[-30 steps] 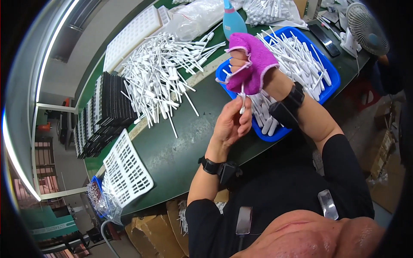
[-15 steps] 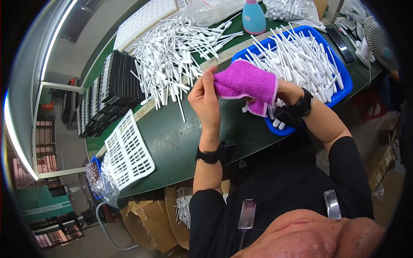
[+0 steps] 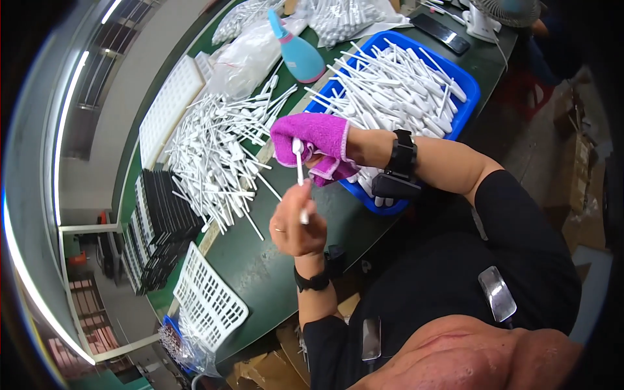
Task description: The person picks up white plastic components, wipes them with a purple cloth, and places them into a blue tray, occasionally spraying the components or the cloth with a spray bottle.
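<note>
My left hand (image 3: pixel 294 229) is closed round a thin white plastic stick (image 3: pixel 299 170) with a wider, rounded end. That rounded end lies against a purple towelling cloth (image 3: pixel 318 132) with a pale edge. My right hand (image 3: pixel 361 144) is draped in this cloth and grips it; most of its fingers are hidden underneath. Below and behind the cloth stands a blue tray (image 3: pixel 469 107) heaped with similar white sticks (image 3: pixel 396 84). To the left of my hands, more white sticks (image 3: pixel 211 156) lie in a loose pile on the green table (image 3: pixel 260 276).
Stacked black trays (image 3: pixel 166 211) stand left of the pile. A white slotted basket (image 3: pixel 209 299) leans at the table's near left edge. Farther back are a blue spray bottle (image 3: pixel 300 57), plastic bags (image 3: pixel 244 62), a phone (image 3: pixel 441 34) and a small fan (image 3: pixel 507 10).
My left hand has drawn away from the cloth toward my body, and the stick now shows between it and the cloth. The whole view has turned, shifting the table.
</note>
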